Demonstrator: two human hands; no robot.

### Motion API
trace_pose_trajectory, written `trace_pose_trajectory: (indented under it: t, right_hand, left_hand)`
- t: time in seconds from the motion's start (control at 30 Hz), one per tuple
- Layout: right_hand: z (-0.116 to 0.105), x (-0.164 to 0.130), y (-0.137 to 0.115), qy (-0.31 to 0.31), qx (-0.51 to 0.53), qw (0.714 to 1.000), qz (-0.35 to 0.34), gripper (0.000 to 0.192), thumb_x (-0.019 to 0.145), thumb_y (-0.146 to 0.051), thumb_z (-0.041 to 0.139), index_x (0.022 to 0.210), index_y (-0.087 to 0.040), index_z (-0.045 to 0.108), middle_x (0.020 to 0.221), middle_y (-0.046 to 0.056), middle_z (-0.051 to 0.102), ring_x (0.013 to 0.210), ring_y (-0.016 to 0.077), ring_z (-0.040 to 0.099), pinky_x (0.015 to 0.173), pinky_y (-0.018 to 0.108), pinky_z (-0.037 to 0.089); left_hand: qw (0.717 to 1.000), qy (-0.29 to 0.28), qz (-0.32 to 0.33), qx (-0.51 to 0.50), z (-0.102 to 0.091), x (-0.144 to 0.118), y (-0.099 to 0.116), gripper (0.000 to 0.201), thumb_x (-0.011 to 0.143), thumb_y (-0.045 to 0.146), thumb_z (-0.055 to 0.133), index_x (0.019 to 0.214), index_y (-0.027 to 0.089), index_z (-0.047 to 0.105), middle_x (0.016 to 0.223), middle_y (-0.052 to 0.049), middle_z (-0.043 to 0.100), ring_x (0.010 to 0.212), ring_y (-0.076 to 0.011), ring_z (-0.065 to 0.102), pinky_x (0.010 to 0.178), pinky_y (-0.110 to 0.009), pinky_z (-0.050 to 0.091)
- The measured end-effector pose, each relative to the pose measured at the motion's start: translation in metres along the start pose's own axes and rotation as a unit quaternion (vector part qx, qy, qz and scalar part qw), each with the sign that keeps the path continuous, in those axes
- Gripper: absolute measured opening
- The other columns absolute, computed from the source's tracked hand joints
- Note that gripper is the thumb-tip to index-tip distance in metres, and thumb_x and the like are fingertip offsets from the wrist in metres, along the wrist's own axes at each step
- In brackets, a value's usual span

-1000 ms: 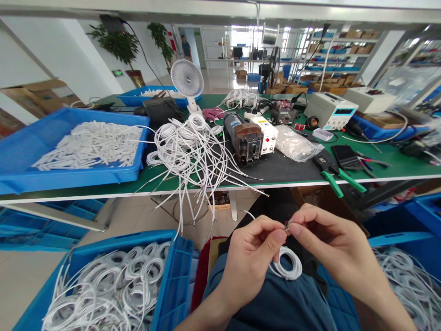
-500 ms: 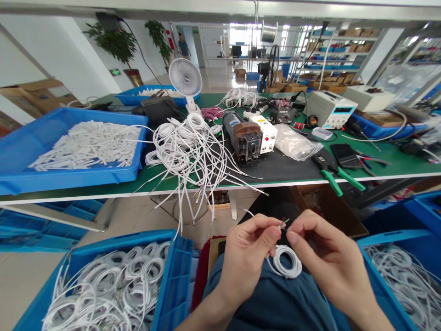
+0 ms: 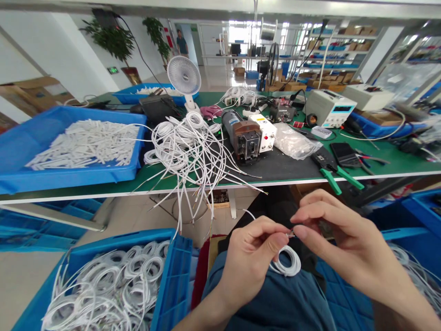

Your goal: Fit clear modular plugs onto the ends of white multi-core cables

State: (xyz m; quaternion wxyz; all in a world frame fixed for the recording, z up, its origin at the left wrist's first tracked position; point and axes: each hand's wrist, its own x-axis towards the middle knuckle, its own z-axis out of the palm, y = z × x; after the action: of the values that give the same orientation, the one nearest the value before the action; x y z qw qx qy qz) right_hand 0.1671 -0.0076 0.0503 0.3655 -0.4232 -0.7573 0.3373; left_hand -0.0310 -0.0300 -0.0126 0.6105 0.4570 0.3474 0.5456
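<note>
My left hand (image 3: 248, 259) pinches the end of a white cable between thumb and forefinger, above my lap. Thin coloured wire ends (image 3: 290, 233) stick out past its fingertips, partly hidden. At those wires, the thumb and forefinger of my right hand (image 3: 347, 246) are pinched together, with its other fingers loosely curled. The white cable coil (image 3: 292, 266) hangs just below the fingers, in front of blue cloth over my lap. A short white cable piece shows behind my left hand.
On the bench (image 3: 275, 183) lie a heap of white cables (image 3: 193, 147), a motor-like machine (image 3: 243, 138), green-handled pliers (image 3: 332, 177) and a blue tray (image 3: 134, 172) of white tubes. Blue crates (image 3: 172, 276) of coiled cables stand at both sides. A fan (image 3: 184, 76) stands behind.
My right hand has shifted to the right and turned, its fingers rising. The coloured wires, fanned out before, now lie between both hands' fingertips. My left hand has barely moved.
</note>
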Motion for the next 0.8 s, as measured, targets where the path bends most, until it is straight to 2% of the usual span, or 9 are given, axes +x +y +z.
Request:
trace_pose_trajectory:
  t: [0.07,0.27,0.5,0.63,0.8]
  right_hand:
    - [-0.002,0.004,-0.004,-0.027,-0.027,0.999,-0.006,0.005,0.104,-0.029,0.072,0.104,-0.032,0.076,0.103,0.003,0.062,0.082,0.0179,0.061,0.068,0.032,0.050]
    - [-0.003,0.006,-0.009,-0.052,-0.057,0.997,-0.012,0.010,0.107,-0.030,0.067,0.101,-0.030,0.075,0.103,0.003,0.062,0.080,0.0170,0.061,0.066,0.032,0.050]
    - [-0.011,0.012,-0.013,-0.103,-0.083,0.991,-0.004,0.013,0.109,-0.034,0.064,0.100,-0.029,0.071,0.107,0.005,0.066,0.087,0.0205,0.064,0.073,0.034,0.051]
    - [-0.015,0.021,-0.017,-0.153,-0.075,0.985,0.008,0.016,0.110,-0.033,0.061,0.098,-0.026,0.069,0.104,0.005,0.067,0.083,0.0183,0.062,0.067,0.030,0.048]
    - [-0.018,0.038,-0.014,-0.226,-0.005,0.972,0.069,0.020,0.107,-0.033,0.065,0.091,-0.024,0.071,0.094,0.002,0.069,0.076,0.0164,0.059,0.063,0.028,0.046]
  left_hand:
    - [1.000,0.000,0.007,0.016,0.001,0.000,0.001,0.015,0.101,0.030,0.080,0.095,0.018,0.086,0.083,-0.001,0.067,0.062,-0.0070,0.056,0.058,-0.019,0.043]
    - [0.998,0.008,0.030,0.062,0.000,-0.001,0.000,0.014,0.099,0.030,0.080,0.095,0.018,0.087,0.086,-0.003,0.070,0.066,-0.0103,0.059,0.060,-0.023,0.046]
    - [0.994,0.016,0.043,0.101,-0.002,0.000,0.002,0.014,0.098,0.030,0.082,0.093,0.018,0.087,0.089,-0.006,0.074,0.077,-0.0165,0.065,0.067,-0.026,0.048]
    - [0.991,0.002,0.047,0.125,-0.002,0.001,0.003,0.016,0.098,0.031,0.082,0.092,0.017,0.086,0.089,-0.006,0.073,0.079,-0.0173,0.064,0.069,-0.028,0.046]
    - [0.993,-0.016,0.025,0.116,-0.006,0.000,0.003,0.020,0.099,0.034,0.081,0.094,0.016,0.086,0.090,-0.007,0.072,0.080,-0.0182,0.064,0.070,-0.029,0.045]
